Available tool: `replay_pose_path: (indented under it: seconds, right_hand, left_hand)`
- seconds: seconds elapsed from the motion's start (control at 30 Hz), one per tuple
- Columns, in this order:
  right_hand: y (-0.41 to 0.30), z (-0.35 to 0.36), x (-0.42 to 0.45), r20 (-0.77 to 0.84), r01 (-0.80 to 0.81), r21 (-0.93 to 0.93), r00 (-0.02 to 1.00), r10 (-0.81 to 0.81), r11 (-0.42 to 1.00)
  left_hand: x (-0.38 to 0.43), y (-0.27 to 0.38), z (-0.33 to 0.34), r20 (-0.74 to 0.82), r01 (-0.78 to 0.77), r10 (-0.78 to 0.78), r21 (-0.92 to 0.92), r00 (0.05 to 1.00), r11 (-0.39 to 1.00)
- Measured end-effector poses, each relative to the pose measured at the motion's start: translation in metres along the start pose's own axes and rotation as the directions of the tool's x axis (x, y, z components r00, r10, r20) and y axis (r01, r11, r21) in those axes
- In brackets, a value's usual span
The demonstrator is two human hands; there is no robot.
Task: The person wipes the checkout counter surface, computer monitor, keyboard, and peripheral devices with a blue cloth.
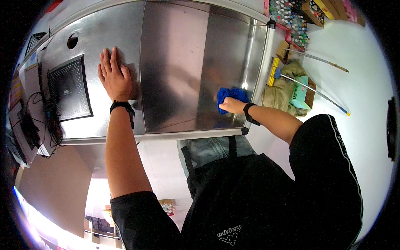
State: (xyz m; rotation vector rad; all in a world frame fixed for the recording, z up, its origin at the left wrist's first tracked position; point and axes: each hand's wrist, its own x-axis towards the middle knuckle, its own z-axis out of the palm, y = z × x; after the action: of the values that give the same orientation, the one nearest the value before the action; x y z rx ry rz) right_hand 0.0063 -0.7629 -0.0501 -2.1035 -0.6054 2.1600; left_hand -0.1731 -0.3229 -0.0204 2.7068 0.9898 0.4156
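Observation:
A blue cloth (225, 93) is bunched under my right hand (232, 105), whose fingers are closed on it near the right end of a stainless steel worktop (175, 103). My left hand (115, 75) lies palm down on the metal left of the seam, its fingers apart and nothing in them. To its left a black-edged perforated panel (69, 88) is set in the worktop, with a round hole (72, 41) above it. I wear a dark band on each wrist.
Tangled black cables (51, 115) lie at the worktop's left end. Beyond the pale right edge, on the floor, are a yellow sponge mop (272, 71), a long pole (322, 60), a tan sack (276, 97), an open green box (299, 92) and many bottles (289, 18).

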Motion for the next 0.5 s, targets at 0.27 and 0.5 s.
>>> replay_pose_path:
  seconds: [0.27,0.5]
  right_hand:
    - [0.020,0.031,0.006,0.001,0.079,-0.099,0.997,-0.079,0.992]
    - [0.012,0.034,-0.001,-0.079,0.093,-0.139,0.991,-0.105,0.986]
  left_hand:
    - [0.000,0.002,-0.003,-0.006,-0.018,0.018,-0.014,1.000,1.000]
    - [-0.001,-0.001,0.002,-0.052,-0.041,0.039,-0.047,0.998,0.998]
